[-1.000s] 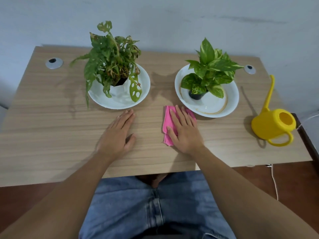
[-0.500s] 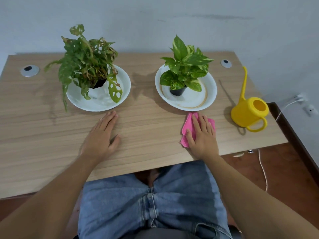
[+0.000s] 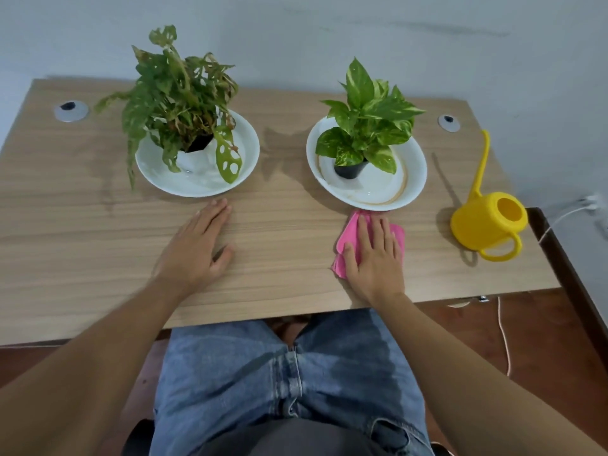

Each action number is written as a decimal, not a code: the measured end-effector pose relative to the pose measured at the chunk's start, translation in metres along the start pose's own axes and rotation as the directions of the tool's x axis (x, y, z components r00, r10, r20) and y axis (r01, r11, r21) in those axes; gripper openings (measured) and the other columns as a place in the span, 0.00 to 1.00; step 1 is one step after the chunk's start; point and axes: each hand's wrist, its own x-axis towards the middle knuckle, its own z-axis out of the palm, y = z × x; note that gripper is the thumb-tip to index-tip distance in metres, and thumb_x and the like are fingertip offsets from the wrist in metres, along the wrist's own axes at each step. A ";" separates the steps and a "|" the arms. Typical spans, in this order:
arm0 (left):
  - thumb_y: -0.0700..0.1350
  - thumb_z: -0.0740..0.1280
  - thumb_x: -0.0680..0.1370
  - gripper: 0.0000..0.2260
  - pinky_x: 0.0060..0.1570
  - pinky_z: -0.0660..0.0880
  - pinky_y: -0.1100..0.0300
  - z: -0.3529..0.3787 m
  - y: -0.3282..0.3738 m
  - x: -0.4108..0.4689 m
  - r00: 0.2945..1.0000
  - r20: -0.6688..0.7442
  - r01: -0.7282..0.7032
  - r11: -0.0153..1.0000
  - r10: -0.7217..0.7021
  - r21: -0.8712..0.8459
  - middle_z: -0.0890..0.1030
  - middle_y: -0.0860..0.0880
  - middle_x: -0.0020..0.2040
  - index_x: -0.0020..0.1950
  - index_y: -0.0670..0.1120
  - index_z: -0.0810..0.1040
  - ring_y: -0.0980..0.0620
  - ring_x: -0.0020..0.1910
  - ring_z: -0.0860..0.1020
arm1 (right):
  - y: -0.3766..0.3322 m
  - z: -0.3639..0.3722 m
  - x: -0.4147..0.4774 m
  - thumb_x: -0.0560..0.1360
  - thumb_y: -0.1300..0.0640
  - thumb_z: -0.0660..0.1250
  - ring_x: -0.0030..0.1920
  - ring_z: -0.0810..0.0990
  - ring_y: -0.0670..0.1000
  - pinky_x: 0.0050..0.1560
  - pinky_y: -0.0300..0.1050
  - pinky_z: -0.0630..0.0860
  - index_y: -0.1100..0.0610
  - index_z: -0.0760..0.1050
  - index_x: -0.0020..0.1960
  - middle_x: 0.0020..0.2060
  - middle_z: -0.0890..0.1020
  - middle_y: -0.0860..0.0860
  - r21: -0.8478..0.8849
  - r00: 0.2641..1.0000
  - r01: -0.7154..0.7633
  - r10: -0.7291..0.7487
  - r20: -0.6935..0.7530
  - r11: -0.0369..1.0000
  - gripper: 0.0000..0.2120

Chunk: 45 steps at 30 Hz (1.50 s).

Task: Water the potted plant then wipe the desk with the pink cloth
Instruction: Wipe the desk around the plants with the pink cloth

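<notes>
Your right hand [image 3: 373, 258] lay flat, fingers spread, pressing the pink cloth [image 3: 348, 236], its long axis running from the table's [image 3: 279, 232] near edge toward the far edge; your left hand [image 3: 197, 248] rested open, holding nothing.

Cloth [image 3: 348, 235] before right plate [image 3: 415, 189]; can [image 3: 487, 225] rightward

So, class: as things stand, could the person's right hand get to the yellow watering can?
Probably yes. The right hand lies flat on the pink cloth, and only bare desk separates it from the watering can.
</notes>
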 end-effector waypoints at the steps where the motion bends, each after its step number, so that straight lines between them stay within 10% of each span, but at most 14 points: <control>1: 0.57 0.62 0.84 0.36 0.87 0.61 0.40 0.000 0.002 0.002 1.000 0.005 -0.011 1.000 0.011 -0.006 0.60 0.47 0.90 0.89 0.42 0.62 0.47 0.90 0.58 | -0.003 0.001 0.000 0.87 0.38 0.50 0.89 0.51 0.58 0.88 0.58 0.47 0.56 0.55 0.89 0.89 0.56 0.58 -0.007 0.999 0.038 -0.038 -0.010 0.999 0.36; 9: 0.56 0.64 0.85 0.35 0.87 0.60 0.42 0.004 -0.003 -0.001 1.000 -0.012 -0.001 1.000 0.001 0.005 0.59 0.46 0.91 0.89 0.42 0.61 0.47 0.90 0.57 | -0.072 0.017 0.039 0.88 0.39 0.49 0.89 0.50 0.56 0.88 0.58 0.48 0.55 0.49 0.90 0.90 0.52 0.54 -0.027 0.945 0.326 -0.324 0.047 0.945 0.36; 25: 0.56 0.63 0.85 0.36 0.88 0.55 0.47 0.005 0.000 -0.003 0.998 -0.017 0.053 0.999 -0.053 0.012 0.57 0.49 0.91 0.90 0.45 0.58 0.50 0.91 0.55 | -0.149 0.022 0.160 0.87 0.41 0.46 0.89 0.42 0.59 0.87 0.56 0.38 0.56 0.45 0.90 0.90 0.48 0.57 0.070 0.947 0.289 -0.296 0.127 0.955 0.36; 45: 0.57 0.62 0.85 0.35 0.88 0.56 0.48 0.001 0.002 -0.008 0.997 -0.027 0.075 0.997 -0.074 0.014 0.58 0.50 0.91 0.90 0.45 0.60 0.52 0.90 0.54 | -0.160 0.029 0.095 0.88 0.37 0.43 0.89 0.43 0.53 0.88 0.56 0.44 0.53 0.44 0.90 0.90 0.48 0.53 0.018 0.914 0.395 -0.394 0.096 0.919 0.36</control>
